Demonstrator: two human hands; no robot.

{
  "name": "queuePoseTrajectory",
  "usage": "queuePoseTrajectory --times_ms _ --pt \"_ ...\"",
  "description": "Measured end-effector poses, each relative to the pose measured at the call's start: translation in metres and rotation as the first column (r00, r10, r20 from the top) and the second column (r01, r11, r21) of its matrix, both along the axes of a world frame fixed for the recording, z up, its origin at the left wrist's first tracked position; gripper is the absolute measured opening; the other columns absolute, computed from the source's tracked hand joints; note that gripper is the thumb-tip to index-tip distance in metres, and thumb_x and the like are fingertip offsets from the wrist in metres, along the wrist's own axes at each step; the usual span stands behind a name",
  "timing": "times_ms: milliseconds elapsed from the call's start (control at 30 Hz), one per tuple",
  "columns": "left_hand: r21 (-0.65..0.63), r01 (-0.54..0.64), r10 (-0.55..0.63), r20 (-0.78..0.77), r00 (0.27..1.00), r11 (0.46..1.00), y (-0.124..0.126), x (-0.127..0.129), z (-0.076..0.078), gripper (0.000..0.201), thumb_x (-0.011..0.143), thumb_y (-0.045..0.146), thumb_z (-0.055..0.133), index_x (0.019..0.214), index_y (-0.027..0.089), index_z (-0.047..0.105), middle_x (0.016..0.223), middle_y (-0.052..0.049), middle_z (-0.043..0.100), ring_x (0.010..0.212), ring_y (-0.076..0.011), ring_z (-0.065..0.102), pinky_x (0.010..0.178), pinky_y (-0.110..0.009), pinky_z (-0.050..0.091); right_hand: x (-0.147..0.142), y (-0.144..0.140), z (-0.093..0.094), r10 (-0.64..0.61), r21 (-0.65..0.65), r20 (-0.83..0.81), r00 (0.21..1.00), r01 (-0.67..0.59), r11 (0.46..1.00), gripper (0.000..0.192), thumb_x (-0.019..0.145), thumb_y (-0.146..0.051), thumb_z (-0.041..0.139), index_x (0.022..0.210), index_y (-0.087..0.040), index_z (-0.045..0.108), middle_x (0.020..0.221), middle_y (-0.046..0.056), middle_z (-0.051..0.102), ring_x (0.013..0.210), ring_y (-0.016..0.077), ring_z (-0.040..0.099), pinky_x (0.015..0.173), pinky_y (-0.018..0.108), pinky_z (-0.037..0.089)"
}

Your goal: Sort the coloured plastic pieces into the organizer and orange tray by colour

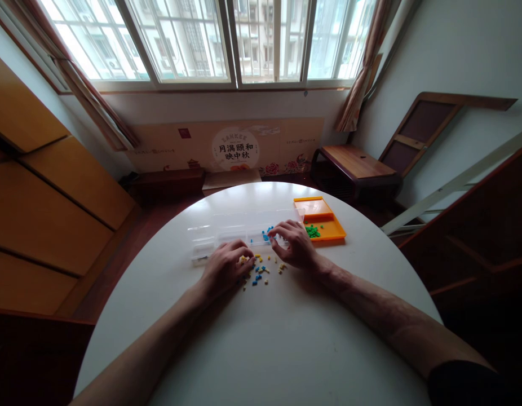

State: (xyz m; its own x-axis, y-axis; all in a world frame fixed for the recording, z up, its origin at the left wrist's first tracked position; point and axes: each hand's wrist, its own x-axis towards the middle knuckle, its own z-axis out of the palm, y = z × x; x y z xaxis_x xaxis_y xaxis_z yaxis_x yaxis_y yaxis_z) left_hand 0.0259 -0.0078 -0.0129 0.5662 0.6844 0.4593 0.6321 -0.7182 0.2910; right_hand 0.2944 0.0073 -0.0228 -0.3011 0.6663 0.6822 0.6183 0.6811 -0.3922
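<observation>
- A round white table (261, 349) fills the near part of the scene.
- An orange tray (328, 221) sits at the table's far right, with a small heap of green pieces (312, 231) in its near compartment.
- A wide window (210, 39) with metal bars spans the far wall, with curtains (362, 73) drawn to each side.
- A printed cardboard panel (235, 148) leans against the wall below the window.
- A low wooden bench (356, 163) stands at the far right; just beside it a framed wooden panel (425, 127) leans on the right wall.
- Wooden cabinets (45, 214) line the left side.
</observation>
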Motion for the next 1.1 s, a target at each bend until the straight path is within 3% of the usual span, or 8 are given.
queuePoseTrajectory --times_ms 133,267,400,733,867,1000,1100 --pt "0.003 0.013 -0.013 0.077 0.997 1.0 -0.001 0.002 0.003 0.011 0.105 0.029 0.071 0.097 0.023 0.077 0.099 -0.003 0.074 0.086 -0.0181 0.069 0.086 -0.033 0.051 0.001 0.0 0.0 0.154 0.047 0.033 0.988 -0.155 0.987 0.007 0.101 -0.021 0.071 0.106 -0.025 0.074 0.104 0.004 0.08 0.099 0.0246 0.068 0.095 0.041 0.052" --pt "0.028 0.075 -0.078 0.14 0.987 0.997 -0.002 0.004 0.005 0.014 0.107 0.031 0.071 0.097 0.022 0.076 0.097 -0.004 0.074 0.085 -0.0173 0.069 0.085 -0.033 0.052 0.002 0.0 0.003 0.333 0.055 0.128 0.934 -0.342 0.938 0.005 0.105 -0.026 0.071 0.109 -0.025 0.074 0.105 0.004 0.08 0.097 0.0231 0.069 0.094 0.04 0.055" --pt "0.038 0.103 -0.108 0.156 0.982 0.994 -0.003 0.005 0.005 0.016 0.107 0.032 0.071 0.097 0.021 0.076 0.097 -0.005 0.074 0.085 -0.0172 0.07 0.085 -0.033 0.053 0.003 -0.001 0.006 0.4 0.025 0.166 0.902 -0.409 0.912 0.007 0.107 -0.031 0.071 0.11 -0.025 0.075 0.105 0.004 0.081 0.095 0.0221 0.07 0.093 0.039 0.056" --pt "0.034 0.143 -0.147 0.17 0.974 0.989 -0.003 0.006 0.005 0.014 0.106 0.03 0.072 0.097 0.021 0.077 0.099 -0.006 0.075 0.081 -0.0159 0.069 0.083 -0.033 0.055 0.004 0.0 0.006 0.42 0.03 0.188 0.888 -0.433 0.901 0.008 0.108 -0.031 0.071 0.109 -0.026 0.077 0.102 0.004 0.081 0.091 0.0209 0.07 0.089 0.038 0.055" --pt "0.036 0.149 -0.153 0.197 0.968 0.988 -0.004 0.006 0.006 0.011 0.106 0.029 0.073 0.099 0.021 0.077 0.099 -0.005 0.074 0.08 -0.0153 0.068 0.082 -0.032 0.055 0.004 -0.001 0.007 0.402 0.04 0.181 0.897 -0.416 0.909 0.007 0.107 -0.029 0.071 0.103 -0.027 0.076 0.098 0.003 0.081 0.091 0.0211 0.07 0.095 0.04 0.054" --pt "0.018 0.106 -0.107 0.224 0.969 0.994 -0.004 0.0 0.016 0.013 0.105 0.027 0.071 0.097 0.02 0.078 0.095 -0.006 0.073 0.076 -0.0148 0.062 0.076 -0.03 0.053 0.003 0.0 0.004 0.349 0.057 0.105 0.931 -0.356 0.933 0.006 0.105 -0.029 0.073 0.1 -0.028 0.077 0.095 0.001 0.081 0.092 0.021 0.069 0.097 0.04 0.053" --pt "-0.024 0.095 -0.088 0.198 0.976 0.995 -0.002 -0.011 0.029 0.02 0.105 0.028 0.068 0.089 0.02 0.078 0.09 -0.005 0.072 0.071 -0.0138 0.058 0.072 -0.029 0.052 0.003 0.002 -0.001 0.24 0.064 0.032 0.97 -0.241 0.968 0.007 0.105 -0.03 0.075 0.1 -0.029 0.078 0.095 0.002 0.081 0.095 0.0218 0.069 0.098 0.041 0.052"
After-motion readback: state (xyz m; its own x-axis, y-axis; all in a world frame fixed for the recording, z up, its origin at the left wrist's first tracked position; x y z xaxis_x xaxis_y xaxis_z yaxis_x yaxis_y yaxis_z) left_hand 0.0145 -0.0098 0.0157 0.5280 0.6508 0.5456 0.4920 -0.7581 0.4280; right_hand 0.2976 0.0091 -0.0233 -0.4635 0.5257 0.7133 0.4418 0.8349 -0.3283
